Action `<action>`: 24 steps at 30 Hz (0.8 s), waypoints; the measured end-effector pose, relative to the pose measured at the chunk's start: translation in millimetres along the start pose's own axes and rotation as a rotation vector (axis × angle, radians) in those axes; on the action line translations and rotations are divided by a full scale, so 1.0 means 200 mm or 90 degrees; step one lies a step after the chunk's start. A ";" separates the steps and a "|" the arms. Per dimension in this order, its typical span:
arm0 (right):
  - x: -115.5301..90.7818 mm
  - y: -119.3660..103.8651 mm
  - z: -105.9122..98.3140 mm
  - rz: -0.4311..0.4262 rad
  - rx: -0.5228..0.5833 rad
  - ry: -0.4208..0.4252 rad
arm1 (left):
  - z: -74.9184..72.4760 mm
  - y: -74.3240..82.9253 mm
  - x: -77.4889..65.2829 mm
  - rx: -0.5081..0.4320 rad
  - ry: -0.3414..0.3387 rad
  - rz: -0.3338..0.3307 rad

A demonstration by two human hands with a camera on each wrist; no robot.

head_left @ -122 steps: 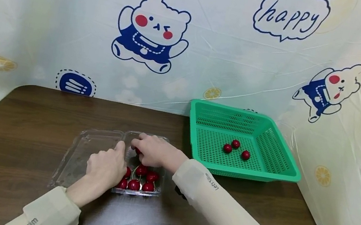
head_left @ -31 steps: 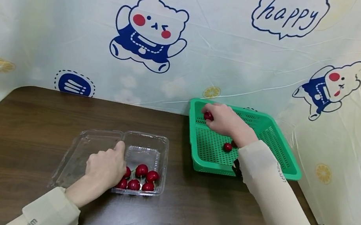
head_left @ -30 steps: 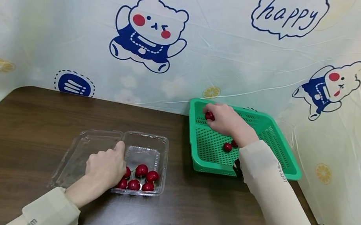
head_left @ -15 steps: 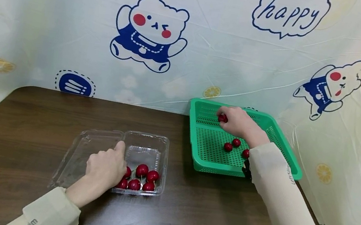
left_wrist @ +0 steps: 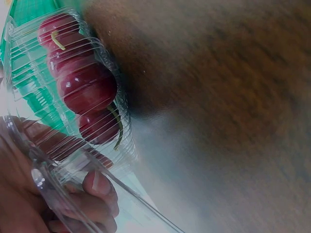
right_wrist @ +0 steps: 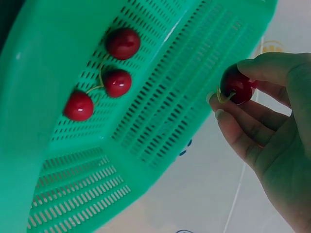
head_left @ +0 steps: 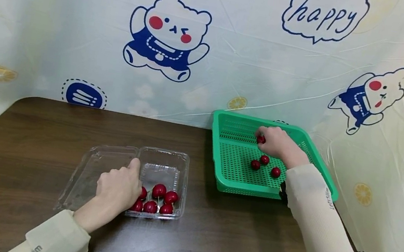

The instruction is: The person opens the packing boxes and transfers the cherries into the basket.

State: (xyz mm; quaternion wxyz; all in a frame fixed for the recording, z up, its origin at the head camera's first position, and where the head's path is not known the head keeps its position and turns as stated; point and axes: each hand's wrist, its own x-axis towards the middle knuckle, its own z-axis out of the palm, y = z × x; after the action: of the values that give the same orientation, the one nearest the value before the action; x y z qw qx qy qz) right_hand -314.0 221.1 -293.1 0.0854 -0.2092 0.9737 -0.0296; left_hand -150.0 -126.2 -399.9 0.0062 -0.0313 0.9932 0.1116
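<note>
Six cherries (head_left: pixel 150 206) visible in head view, grouped in near part of clear box (head_left: pixel 160 168); leftmost two partly covered by left hand (head_left: pixel 119 185). Clear lid (head_left: pixel 92 170) folded out flat to left of box, on brown counter (head_left: pixel 206 242). Left hand on hinge side, gripping box between curled fingers and thumb, one digit pointing away from wearer. To the right, well apart from box: green basket (head_left: pixel 233 162), three loose cherries (head_left: pixel 255 165) close together on perforated floor. Right hand (head_left: pixel 276 144) over basket, toward far side, pinching held cherry (head_left: pixel 261 139). Pale sleeves (head_left: pixel 59 238) on both arms; dark band (head_left: pixel 283 193) below right cuff. Behind counter: pale sheet (head_left: pixel 268 65) printed with bears and the word "happy".

Left wrist view: four cherries seen through ribbed wall of box, lined up and overlapping; green stem on topmost, another stem curving beside lowest. Curled fingers of left hand about hinge edge, partly seen through plastic. Green basket beyond; counter blurred at right.

Right wrist view: held cherry between thumb and fingers of right hand, short bent stem outward, remaining fingers loosely bent. Held cherry apart from three loose cherries; stems among these three near one another. Contact of held cherry with basket wall: cannot tell.
</note>
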 end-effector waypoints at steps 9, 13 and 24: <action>-0.01 0.05 0.04 0.031 0.012 -0.036 | 0.00 0.00 0.00 -0.002 -0.001 -0.002; -0.02 0.07 0.06 0.049 0.011 -0.046 | 0.00 0.00 0.00 -0.003 0.003 0.000; -0.03 0.12 0.13 0.084 0.009 -0.086 | 0.00 0.00 0.00 -0.002 0.000 -0.001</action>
State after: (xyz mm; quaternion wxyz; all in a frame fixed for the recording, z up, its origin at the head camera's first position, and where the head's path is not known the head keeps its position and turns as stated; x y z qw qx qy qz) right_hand -313.0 245.4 -319.3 0.1544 -0.1453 0.9771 -0.0168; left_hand -149.6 -126.7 -400.7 0.0064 -0.0319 0.9930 0.1134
